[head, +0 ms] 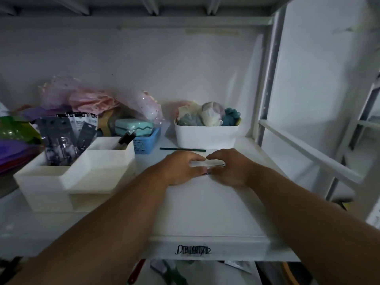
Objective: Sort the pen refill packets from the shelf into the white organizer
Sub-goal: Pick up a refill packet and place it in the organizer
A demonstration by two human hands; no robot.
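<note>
On the left of the white shelf (205, 210) stands the white plastic organizer (67, 177), a stepped box with square compartments. Its rear left compartment holds upright pen refill packets (61, 138), dark grey and black sleeves with pale printing and hang-holes at the top, fanned and leaning slightly. The compartment to the right of these holds one dark pen-like item (126, 138), tilted. Behind it sits a blue mesh plastic basket (146, 144) carrying a teal case.

Toward the middle, the left hand (183, 167) lies palm down on the shelf, fingers curled over the left end of a flat, pale, glossy packet (202, 164); its print is too blurred to read. The right hand (230, 168) curls over the packet's right end, so the packet lies between and under both hands' fingertips, which nearly meet. A thin dark green stick (183, 149) lies just behind the hands. Behind that stands a white rectangular tub (206, 135) of bundled cloth items.
</note>
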